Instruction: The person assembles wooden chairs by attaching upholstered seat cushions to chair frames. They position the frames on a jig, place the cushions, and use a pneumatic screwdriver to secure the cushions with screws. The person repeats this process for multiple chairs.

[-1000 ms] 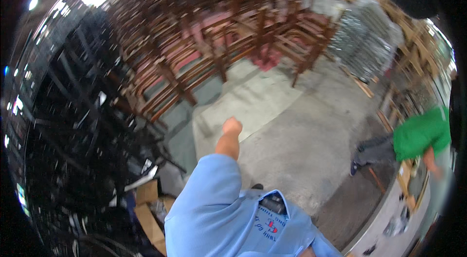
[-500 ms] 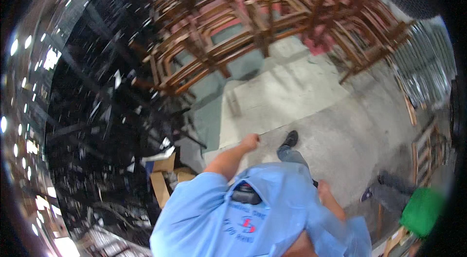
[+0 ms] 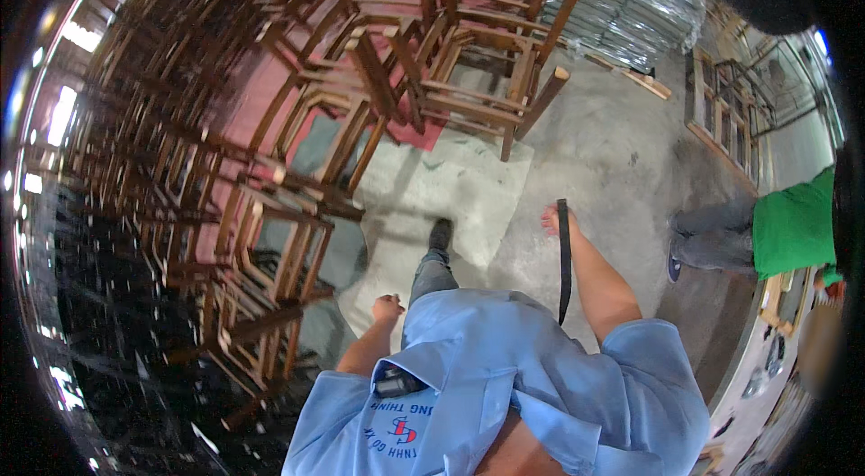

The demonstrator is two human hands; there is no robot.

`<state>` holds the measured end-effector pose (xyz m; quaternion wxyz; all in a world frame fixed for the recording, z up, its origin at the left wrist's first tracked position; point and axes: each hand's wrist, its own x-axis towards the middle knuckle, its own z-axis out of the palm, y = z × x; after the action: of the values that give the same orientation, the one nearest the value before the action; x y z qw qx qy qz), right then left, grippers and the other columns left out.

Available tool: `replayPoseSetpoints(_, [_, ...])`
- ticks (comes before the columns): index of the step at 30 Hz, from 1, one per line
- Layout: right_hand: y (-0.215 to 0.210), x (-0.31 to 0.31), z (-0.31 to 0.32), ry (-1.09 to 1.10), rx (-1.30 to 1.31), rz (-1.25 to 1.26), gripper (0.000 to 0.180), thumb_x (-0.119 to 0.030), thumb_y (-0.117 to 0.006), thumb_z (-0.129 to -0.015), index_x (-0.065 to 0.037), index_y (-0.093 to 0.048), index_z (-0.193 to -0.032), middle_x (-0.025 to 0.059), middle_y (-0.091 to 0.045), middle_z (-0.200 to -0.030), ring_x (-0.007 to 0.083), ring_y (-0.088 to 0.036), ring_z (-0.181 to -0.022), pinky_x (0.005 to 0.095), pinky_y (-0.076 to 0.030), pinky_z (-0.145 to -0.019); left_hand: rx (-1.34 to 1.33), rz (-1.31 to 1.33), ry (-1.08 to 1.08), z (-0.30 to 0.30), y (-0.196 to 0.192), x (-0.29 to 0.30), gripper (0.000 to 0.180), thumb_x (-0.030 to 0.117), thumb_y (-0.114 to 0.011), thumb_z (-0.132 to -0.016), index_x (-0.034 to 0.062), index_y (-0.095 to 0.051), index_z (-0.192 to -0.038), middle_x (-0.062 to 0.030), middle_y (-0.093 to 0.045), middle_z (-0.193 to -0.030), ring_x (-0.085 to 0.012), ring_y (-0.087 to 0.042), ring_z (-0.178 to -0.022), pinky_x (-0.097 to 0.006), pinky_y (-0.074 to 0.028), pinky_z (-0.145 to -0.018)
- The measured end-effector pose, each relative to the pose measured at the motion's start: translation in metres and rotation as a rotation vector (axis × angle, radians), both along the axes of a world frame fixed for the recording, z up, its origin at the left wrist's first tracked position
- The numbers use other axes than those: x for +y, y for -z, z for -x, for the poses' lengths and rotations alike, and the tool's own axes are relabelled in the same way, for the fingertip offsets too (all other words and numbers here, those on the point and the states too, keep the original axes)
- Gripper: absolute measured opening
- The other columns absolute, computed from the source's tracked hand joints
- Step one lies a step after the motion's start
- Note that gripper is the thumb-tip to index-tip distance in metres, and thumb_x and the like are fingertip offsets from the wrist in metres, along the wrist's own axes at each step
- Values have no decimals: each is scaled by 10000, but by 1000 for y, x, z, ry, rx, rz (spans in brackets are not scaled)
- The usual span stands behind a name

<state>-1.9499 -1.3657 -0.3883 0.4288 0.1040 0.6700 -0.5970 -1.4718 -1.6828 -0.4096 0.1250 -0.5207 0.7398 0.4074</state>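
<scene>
Head view: left hand [image 3: 387, 306] loose, empty at seven o'clock, right hand [image 3: 550, 221] at three, grip on strap [image 3: 565, 269] unclear; best skirt chairs [image 3: 371, 75] at eleven.

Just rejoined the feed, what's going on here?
A person in a blue shirt has one shoe over a pale floor sheet. A black strap hangs at the right hand; whether gripped is unclear. The left hand is loosely curled, nothing visible in it, beside wooden chair frames. A co-worker in green is off to the right.

hands [image 3: 388, 306] 2 | strap [image 3: 565, 264] 1 | co-worker [image 3: 795, 228] 1 | wooden frames [image 3: 371, 70] — uncountable
</scene>
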Motion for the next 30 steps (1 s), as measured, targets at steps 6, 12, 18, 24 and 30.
replayPoseSetpoints(6, [47, 13, -17, 166, 109, -273, 231, -181, -622, -885, -40, -638, -1067, 120, -687, -857, 223, -648, -662, 371, -534, -539, -105, -371, 419, 198, 12, -147, 335, 292, -540, -909, 32, -737, -981, -105, -745, -818, -198, -701, -623, -354, -577, -575])
replayPoseSetpoints(12, [35, 20, -35, 184, -344, -609, 303, -295, -597, -938, -83, -615, -1154, 161, -692, -976, 313, -658, -780, 501, -548, -642, 49, 277, 893, 368, 25, -301, 277, 296, -605, -890, 68, -748, -953, -162, -738, -858, -317, -711, -795, -419, -562, -749])
replayPoseSetpoints(18, [78, 18, 15, 441, -493, -480, 296, -286, -577, -942, -89, -605, -1160, 170, -686, -1019, 362, -655, -816, 518, -558, -688, 182, 11, 613, 553, -31, -272, 293, 332, -651, -879, 106, -747, -1038, -189, -730, -929, -330, -709, -871, -404, -544, -771])
replayPoseSetpoints(24, [92, -89, 103, 514, -267, -307, 261, -264, -581, -954, -82, -598, -1140, 126, -683, -904, 264, -649, -669, 420, -519, -506, 195, 71, 1140, 632, -6, -233, 259, 302, -639, -879, 88, -733, -990, -175, -723, -930, -338, -701, -895, -426, -549, -789])
replayPoseSetpoints(30, [20, -184, 170, 509, -342, 55, 338, -318, -600, -967, -94, -585, -1220, 122, -698, -1037, 263, -692, -876, 458, -575, -731, 233, 151, 1107, 788, -4, -234, 226, 245, -620, -886, 76, -725, -994, -177, -723, -891, -381, -693, -884, -452, -546, -837])
